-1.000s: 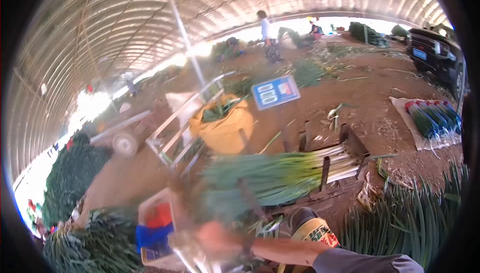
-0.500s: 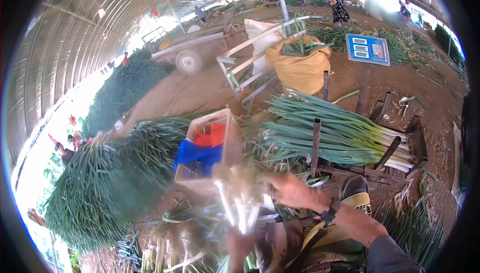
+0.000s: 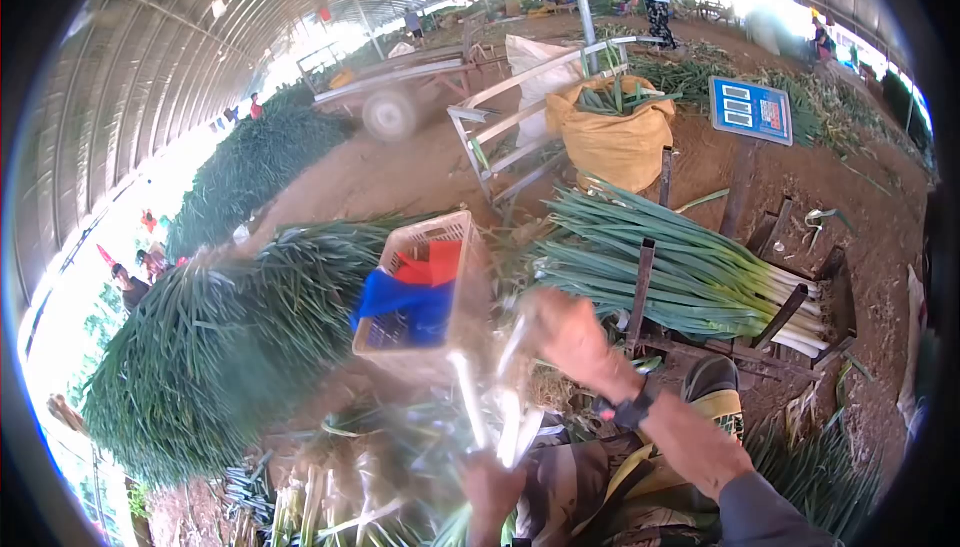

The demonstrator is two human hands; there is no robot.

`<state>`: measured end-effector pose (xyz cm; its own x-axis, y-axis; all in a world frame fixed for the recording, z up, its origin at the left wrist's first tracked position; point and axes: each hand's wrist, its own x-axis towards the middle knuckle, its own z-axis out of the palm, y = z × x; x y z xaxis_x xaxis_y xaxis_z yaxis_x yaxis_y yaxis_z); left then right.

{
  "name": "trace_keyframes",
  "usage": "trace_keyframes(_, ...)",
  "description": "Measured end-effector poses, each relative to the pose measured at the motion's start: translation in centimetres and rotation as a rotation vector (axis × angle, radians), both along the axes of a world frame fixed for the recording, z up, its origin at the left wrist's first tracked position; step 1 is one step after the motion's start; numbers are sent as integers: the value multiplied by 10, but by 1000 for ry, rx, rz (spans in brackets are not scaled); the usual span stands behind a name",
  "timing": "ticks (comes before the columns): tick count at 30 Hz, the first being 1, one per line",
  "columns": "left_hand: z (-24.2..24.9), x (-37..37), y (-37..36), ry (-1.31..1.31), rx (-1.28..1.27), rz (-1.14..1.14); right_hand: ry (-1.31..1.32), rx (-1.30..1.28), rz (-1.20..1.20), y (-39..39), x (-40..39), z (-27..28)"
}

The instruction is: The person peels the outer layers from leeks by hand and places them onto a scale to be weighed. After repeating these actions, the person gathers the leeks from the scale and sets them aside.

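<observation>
I see my right hand (image 3: 572,332) closed high on the pale blurred stalks of green scallions (image 3: 490,402), my left hand (image 3: 488,492) gripping their lower ends (likely steadying them), the pink plastic basket (image 3: 440,247) just beyond my fingers, the bundled scallions in the wooden rack (image 3: 690,277) alongside.

Basket (image 3: 430,287) left of racked, seemingly bundled scallions (image 3: 680,272)

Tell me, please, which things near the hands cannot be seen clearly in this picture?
- Head view: the white stalks between the hands are smeared by motion blur; their number cannot be told.
- The left hand is cut off by the bottom edge, so its grip is unclear.
- The right hand is blurred; its fingers cannot be separated.
- The scale shows digits too small to read.
- The basket contents are only red and blue shapes.
</observation>
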<state>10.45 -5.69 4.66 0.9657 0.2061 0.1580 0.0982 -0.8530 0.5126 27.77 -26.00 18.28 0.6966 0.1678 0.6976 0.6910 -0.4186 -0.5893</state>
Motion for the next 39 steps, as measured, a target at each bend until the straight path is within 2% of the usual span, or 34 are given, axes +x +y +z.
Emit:
trace_keyframes(2,0,0,-4,-72,-14,13,-117,-8,-162,-21,26,34)
trace_keyframes(3,3,-1,-6,-83,-17,10,29,82,-165,-24,18,62)
trace_keyframes(8,6,-15,-18,-197,86,-49,60,-356,91,-31,44,72)
trace_keyframes(11,23,-24,-31,-46,32,-77,190,-469,261,-14,49,72)
trace_keyframes(12,37,-27,-35,6,53,-95,398,-545,278,-4,38,88)
trace_keyframes(16,9,-32,-40,-104,136,-93,353,-815,376,26,37,72)
trace_keyframes(19,8,-33,-43,-175,199,-121,196,-1247,270,47,28,72)
trace_keyframes(20,11,-33,-45,-196,178,-116,37,-1222,236,48,21,65)
trace_keyframes(25,51,-32,-50,-116,30,-99,-195,-1169,327,46,20,43)
trace_keyframes(29,45,-31,-47,-131,-6,-127,-281,-1256,342,40,11,50)
trace_keyframes(32,48,-30,-46,-135,-23,-142,-431,-1251,247,29,31,42)
trace_keyframes(35,29,-26,-43,-130,-4,-151,-327,-1307,156,33,41,28)
trace_keyframes(39,37,-22,-40,-99,-39,-162,-311,-1212,107,29,50,19)
